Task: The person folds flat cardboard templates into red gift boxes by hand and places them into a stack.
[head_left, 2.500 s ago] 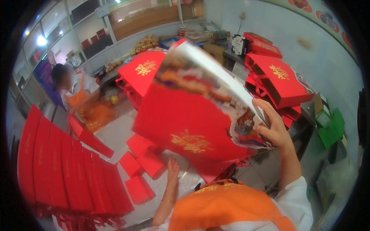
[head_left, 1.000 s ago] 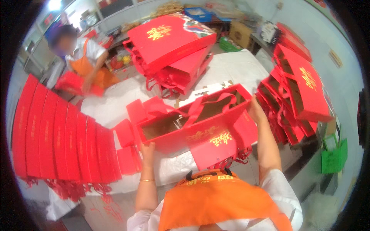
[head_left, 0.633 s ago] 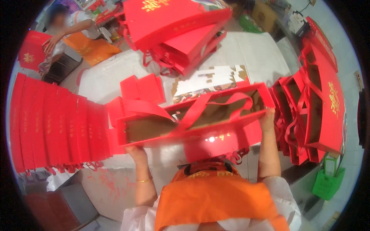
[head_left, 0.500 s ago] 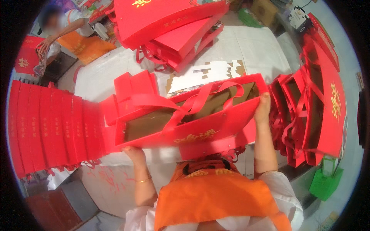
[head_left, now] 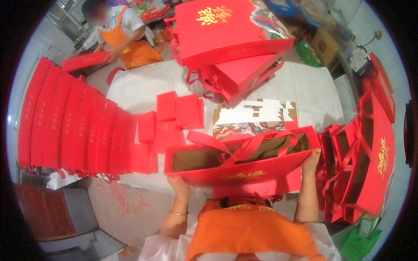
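Observation:
A red gift bag (head_left: 244, 167) with red ribbon handles and gold characters on its side is held in front of me, its open top showing a brown inside. My left hand (head_left: 180, 188) is closed on its lower left corner, fingers partly hidden beneath it. At the right end, my right hand (head_left: 311, 161) grips the edge with the thumb on the outside. Another flat red piece (head_left: 278, 185) lies under the bag, near the table's front edge. Just beyond the bag lies a stack of white and brown cut-out card sheets (head_left: 248, 115) with a colourful printed edge.
Red bags stand packed in a row (head_left: 65, 122) at the left. More open red bags (head_left: 370, 152) stand at the right. Small red boxes (head_left: 189, 111) and stacked large red bags (head_left: 235, 37) sit on the white-covered table (head_left: 135, 91). A co-worker (head_left: 124, 35) handles a red piece at the far left.
The view has shifted, so the table and stacks appear lower and further right. The bag in my hands has turned more level. The co-worker's red piece has changed position.

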The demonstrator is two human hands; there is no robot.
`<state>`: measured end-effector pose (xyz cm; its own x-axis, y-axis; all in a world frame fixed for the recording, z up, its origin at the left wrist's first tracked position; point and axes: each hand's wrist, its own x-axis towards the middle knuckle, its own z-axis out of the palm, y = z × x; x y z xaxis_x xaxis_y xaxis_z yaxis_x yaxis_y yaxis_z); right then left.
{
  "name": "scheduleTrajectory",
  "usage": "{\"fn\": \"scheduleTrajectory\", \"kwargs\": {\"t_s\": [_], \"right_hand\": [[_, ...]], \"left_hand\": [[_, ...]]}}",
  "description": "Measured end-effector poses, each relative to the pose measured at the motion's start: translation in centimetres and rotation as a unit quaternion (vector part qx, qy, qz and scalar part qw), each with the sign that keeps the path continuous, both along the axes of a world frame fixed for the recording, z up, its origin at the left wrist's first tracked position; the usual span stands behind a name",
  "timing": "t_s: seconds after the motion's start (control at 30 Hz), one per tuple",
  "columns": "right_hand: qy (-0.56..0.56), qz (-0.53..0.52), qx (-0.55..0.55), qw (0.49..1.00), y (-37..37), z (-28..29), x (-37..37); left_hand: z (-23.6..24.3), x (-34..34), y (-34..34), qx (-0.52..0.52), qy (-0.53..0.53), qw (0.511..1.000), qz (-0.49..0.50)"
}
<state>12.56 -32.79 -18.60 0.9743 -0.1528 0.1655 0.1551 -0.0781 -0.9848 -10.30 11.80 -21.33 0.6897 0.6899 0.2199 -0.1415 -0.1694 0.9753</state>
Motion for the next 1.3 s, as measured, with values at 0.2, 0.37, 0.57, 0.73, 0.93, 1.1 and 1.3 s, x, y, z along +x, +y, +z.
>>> {"fn": "scheduleTrajectory", "kwargs": {"t_s": [0.2,0.37,0.57,0.73,0.93,1.1,1.3], "right_hand": [[0.028,0.067,0.051,0.996,-4.0,-5.9,-0.8],[0.147,0.127,-0.080,0.978,3.7,-0.5,-5.3],[0.026,0.201,-0.008,0.979,7.8,8.2,-4.7],[-0.012,0.275,-0.089,0.957,10.0,13.6,-4.5],[0.126,0.225,0.129,0.957,12.7,13.1,-6.9],[0.220,0.140,0.279,0.924,15.0,12.6,-4.2],[0.149,0.147,0.348,0.914,20.6,18.5,3.7]], "left_hand": [[-0.7,0.1,-0.4,-0.067,0.184,0.973,-0.124],[-7.9,-2.5,2.4,-0.066,0.201,0.974,-0.082],[-1.3,0.1,9.2,-0.002,0.080,0.992,-0.097],[4.9,5.1,14.1,-0.180,-0.002,0.979,-0.094],[13.1,7.5,17.7,-0.177,0.046,0.965,-0.189],[20.1,7.2,17.0,-0.124,-0.137,0.979,-0.088],[18.0,3.9,16.8,0.039,-0.141,0.989,0.031]]}}
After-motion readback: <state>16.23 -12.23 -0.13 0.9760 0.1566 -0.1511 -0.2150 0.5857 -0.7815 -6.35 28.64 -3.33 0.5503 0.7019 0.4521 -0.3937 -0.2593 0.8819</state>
